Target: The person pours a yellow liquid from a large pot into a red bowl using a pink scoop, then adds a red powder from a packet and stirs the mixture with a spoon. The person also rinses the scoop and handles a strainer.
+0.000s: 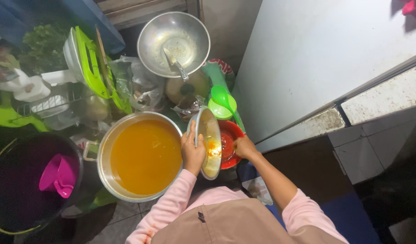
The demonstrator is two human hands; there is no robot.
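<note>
Dim room, bright centre, wide-lens bend at the edges

Light from above glares on the steel bowl (174,43) and white panel (316,49); lower corners sink into shadow, upper left is soft and murky.

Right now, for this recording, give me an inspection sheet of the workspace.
Surface: tiled floor, crowded with vessels.
Job's things: metal bowl tilted on edge over red bowl.
Clutter: pot of orange liquid; dark bucket with pink scoop; metal basin; green ladle; dish rack.
Grips: left hand holds metal bowl's rim; right hand at red bowl.
Cables: nothing seen.
Surroundings: white cabinet.
</note>
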